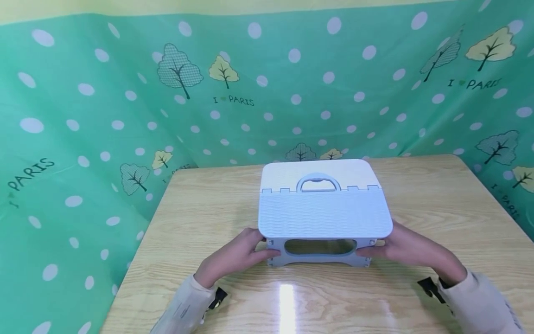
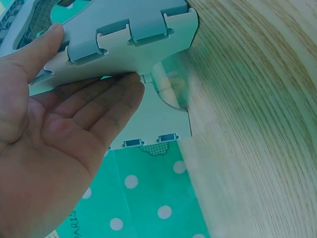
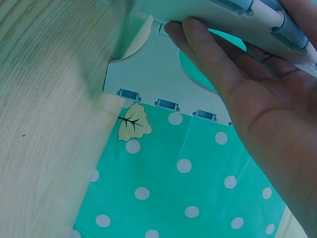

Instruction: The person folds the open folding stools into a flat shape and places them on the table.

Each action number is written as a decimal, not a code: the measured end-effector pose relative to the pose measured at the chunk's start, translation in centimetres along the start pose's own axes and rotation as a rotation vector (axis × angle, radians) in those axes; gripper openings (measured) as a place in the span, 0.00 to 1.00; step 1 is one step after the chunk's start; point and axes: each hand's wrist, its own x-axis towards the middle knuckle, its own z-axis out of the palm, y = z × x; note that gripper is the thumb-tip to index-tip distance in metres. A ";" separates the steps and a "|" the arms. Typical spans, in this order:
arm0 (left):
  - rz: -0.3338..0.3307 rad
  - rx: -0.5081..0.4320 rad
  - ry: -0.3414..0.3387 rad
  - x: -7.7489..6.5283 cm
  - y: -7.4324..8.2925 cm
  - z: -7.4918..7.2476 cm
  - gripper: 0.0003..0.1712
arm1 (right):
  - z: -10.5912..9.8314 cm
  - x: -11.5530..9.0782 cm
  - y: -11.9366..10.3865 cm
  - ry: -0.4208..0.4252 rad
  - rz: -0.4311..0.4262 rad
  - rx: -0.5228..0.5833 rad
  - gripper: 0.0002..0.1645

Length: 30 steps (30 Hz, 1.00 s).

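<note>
A plastic folding stool (image 1: 323, 215) stands on the wooden table, its flat top white at the back and pale blue at the front. A small arched carry handle (image 1: 319, 178) lies at the seam of the top. My left hand (image 1: 242, 253) grips the stool's left side, thumb on the front leg panel (image 1: 319, 260). At the right side my right hand (image 1: 410, 246) holds it likewise, thumb against the same panel. Both wrist views show the fingers of the left hand (image 2: 59, 124) and right hand (image 3: 262, 104) against hinged side panels; the head view hides most fingertips under the top.
Around the stool lies the light wood tabletop (image 1: 208, 208), with a bright light reflection in front. A green dotted cloth (image 1: 125, 83) with printed trees hangs behind and at both sides. Dark wrist straps (image 1: 218, 298) show by the sleeves.
</note>
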 end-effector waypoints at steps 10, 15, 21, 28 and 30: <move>0.013 -0.016 -0.009 0.0 -0.3 0.0 0.35 | 0.1 0.0 0.2 -0.020 0.004 0.035 0.60; 0.043 -0.016 -0.011 0.2 -0.4 -0.1 0.35 | -0.1 0.0 0.0 -0.027 -0.013 0.044 0.60; 0.056 -0.021 -0.014 0.3 -0.5 -0.1 0.34 | -0.2 -0.1 0.1 -0.026 -0.016 0.057 0.59; 0.036 -0.042 -0.020 0.1 -0.4 0.0 0.34 | 0.0 -0.1 0.5 -0.024 -0.002 0.054 0.60; 0.027 -0.047 -0.022 0.0 -0.3 -0.1 0.34 | 0.0 -0.1 0.5 -0.026 0.000 0.050 0.60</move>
